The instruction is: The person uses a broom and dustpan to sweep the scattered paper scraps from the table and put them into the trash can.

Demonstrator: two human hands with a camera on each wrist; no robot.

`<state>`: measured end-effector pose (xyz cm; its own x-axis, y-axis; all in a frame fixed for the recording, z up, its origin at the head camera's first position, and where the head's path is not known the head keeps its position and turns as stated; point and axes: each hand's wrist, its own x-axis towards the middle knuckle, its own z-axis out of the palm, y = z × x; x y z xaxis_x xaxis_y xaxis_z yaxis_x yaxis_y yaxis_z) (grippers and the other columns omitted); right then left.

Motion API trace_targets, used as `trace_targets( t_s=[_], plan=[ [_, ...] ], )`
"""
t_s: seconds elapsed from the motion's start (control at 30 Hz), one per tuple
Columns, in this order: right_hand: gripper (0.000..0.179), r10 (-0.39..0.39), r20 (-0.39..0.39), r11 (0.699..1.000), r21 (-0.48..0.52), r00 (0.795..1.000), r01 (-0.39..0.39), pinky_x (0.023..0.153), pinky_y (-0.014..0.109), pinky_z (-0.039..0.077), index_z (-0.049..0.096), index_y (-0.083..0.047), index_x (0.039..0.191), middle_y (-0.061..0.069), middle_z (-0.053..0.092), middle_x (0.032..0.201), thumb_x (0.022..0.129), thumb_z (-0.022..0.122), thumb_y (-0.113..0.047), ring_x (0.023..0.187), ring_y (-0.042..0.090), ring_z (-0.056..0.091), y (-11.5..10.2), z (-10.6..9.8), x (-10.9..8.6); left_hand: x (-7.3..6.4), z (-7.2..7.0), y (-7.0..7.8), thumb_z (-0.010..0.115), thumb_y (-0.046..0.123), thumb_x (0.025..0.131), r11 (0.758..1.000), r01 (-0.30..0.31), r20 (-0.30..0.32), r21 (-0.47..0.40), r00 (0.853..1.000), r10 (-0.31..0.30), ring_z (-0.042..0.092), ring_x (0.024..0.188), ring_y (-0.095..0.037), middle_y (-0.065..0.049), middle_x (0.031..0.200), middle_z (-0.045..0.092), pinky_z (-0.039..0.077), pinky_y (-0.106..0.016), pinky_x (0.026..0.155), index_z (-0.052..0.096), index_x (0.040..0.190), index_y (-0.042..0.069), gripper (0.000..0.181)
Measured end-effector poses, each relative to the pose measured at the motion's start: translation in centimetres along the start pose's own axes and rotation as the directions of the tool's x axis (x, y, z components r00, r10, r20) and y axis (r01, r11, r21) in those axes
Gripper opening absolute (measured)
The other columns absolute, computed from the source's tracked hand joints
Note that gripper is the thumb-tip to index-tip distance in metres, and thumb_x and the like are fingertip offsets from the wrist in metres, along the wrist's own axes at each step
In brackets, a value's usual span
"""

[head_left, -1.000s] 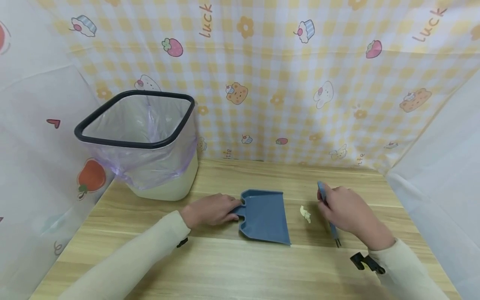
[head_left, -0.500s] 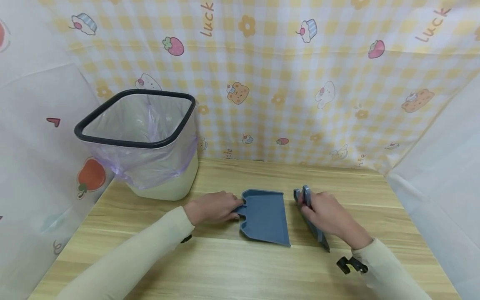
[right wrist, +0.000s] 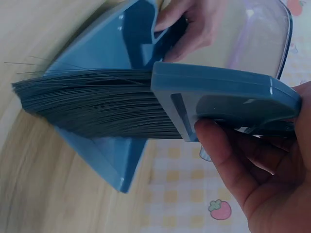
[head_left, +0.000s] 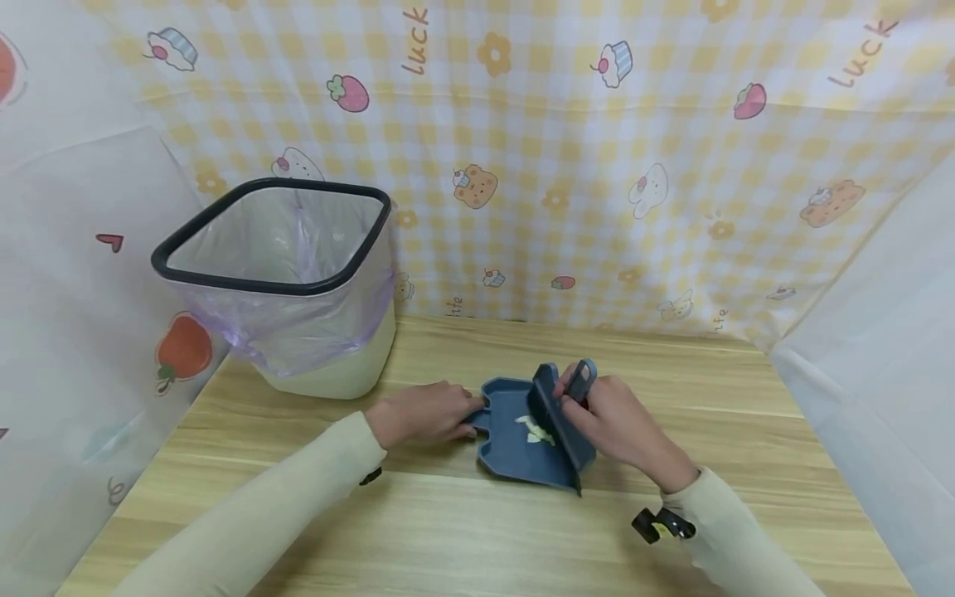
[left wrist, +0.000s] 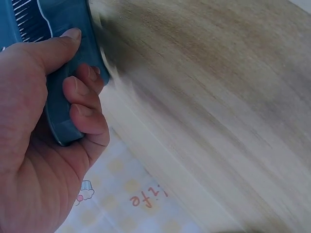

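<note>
A blue-grey dustpan lies flat on the wooden table, its mouth facing right. My left hand grips its short handle, fingers curled round it in the left wrist view. In my right hand is a matching hand brush, the thumb pressed on its body in the right wrist view. Dark bristles stretch across the pan's opening. Pale, crumpled scraps lie inside the pan, just left of the brush, which hides part of the pan.
A cream bin with a black rim and a clear purplish liner stands at the back left of the table. Behind it hangs a yellow checked curtain; white sheeting closes both sides.
My right hand has swept the brush leftward from the right of the scraps to over the dustpan. The scraps have moved from the table into the pan. My left hand and the dustpan have barely moved.
</note>
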<state>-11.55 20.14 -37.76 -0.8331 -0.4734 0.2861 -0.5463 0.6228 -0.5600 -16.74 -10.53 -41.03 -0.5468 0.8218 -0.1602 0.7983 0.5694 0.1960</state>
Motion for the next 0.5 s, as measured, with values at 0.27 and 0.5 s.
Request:
trace_targets(
  t_s=[0.27,0.5],
  plan=[
    [0.016,0.038,-0.113,0.996,0.083,0.993,-0.028,0.057,0.028,0.048,0.076,-0.008,0.109,0.004,0.076,0.107,0.105,0.061,-0.003,0.06,0.004,0.053,0.1,-0.2,0.0,-0.4,0.2,0.0,0.07,0.027,0.111,1.0,0.013,-0.008,0.018,1.0,-0.013,0.065,0.079,-0.013,-0.004,0.101,0.073,0.056,-0.033,0.074,0.069,0.126,0.007,0.025],
    [0.018,0.083,-0.174,0.997,0.011,0.981,-0.082,0.057,0.029,0.047,0.077,-0.007,0.106,0.003,0.074,0.097,0.105,0.06,-0.003,0.061,0.005,0.054,0.5,-1.8,-0.9,-0.8,-0.2,0.1,0.07,0.027,0.111,1.0,0.014,-0.044,0.0,0.999,-0.014,0.068,0.083,-0.014,-0.007,0.113,0.076,0.059,-0.034,0.078,0.068,0.135,0.005,0.034]
  ],
)
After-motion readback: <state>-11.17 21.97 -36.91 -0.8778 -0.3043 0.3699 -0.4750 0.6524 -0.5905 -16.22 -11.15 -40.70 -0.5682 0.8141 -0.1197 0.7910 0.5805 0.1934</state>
